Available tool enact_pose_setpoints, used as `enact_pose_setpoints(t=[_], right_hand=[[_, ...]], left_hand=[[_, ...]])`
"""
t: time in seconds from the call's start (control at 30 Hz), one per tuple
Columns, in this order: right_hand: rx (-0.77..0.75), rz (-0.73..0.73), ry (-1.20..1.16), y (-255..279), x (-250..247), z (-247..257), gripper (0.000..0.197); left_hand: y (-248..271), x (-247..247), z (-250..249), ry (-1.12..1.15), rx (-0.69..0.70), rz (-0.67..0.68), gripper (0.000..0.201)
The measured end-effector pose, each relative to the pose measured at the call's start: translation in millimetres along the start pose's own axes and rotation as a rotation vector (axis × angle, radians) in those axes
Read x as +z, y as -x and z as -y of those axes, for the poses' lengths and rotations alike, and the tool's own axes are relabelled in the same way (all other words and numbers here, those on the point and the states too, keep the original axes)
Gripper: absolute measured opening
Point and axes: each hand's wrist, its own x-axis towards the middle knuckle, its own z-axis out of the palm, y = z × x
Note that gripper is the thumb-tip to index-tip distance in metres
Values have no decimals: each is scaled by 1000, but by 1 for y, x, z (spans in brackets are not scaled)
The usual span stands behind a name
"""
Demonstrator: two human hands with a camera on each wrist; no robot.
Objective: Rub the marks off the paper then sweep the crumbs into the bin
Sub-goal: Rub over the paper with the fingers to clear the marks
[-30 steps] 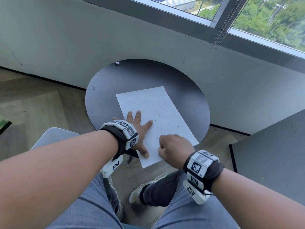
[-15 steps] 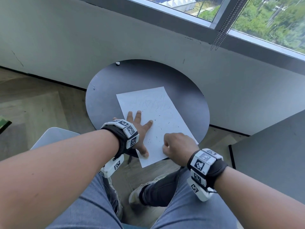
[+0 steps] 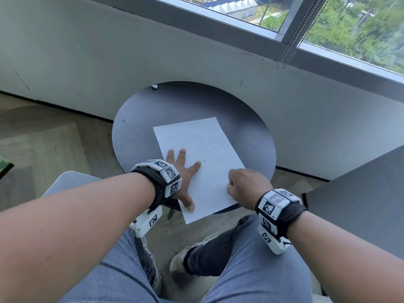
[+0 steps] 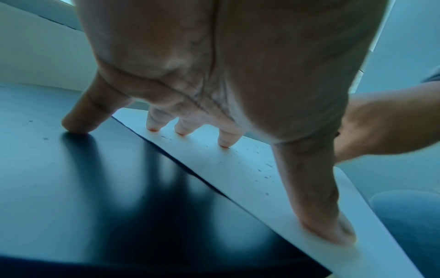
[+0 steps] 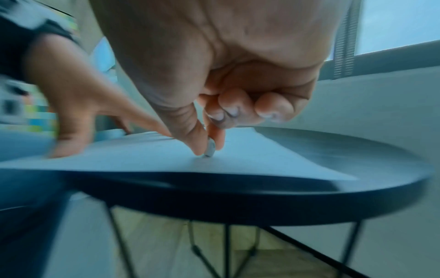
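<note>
Round dark side table [image 3: 140, 136] by the window wall, so not much room to work with. Nearest me, the right hand [image 3: 247, 185] pinches a small eraser [image 5: 210, 149] between thumb and forefinger, tip down on the paper's near right edge, probably to scrub leftover marks. Left of it, the left hand [image 3: 183, 171] lies flat and splayed, pinning the paper [image 3: 209, 154] so it won't slide. Crumbs [image 3: 205, 184] sit between the hands; faint pencil marks [image 3: 196, 139] lie beyond the fingers. No bin in view.
</note>
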Motion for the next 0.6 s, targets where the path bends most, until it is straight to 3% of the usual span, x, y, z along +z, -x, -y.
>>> enact_pose_setpoints(t=[0.1,0.2,0.47,0.6], right_hand=[[-196,10,-12,18,8,31,17],[-259,44,-52,24,10,41,18],[144,57,-112,-3,-7,-20,14],[72,45,-108,2,-2,1,13]], left_hand=[[0,2,1,21,-1,-5,142],[1,7,-3,17,-19,-44,136],[4,3,-9,-13,-33,-48,136],[5,0,-4,-42,-38,-58,134]])
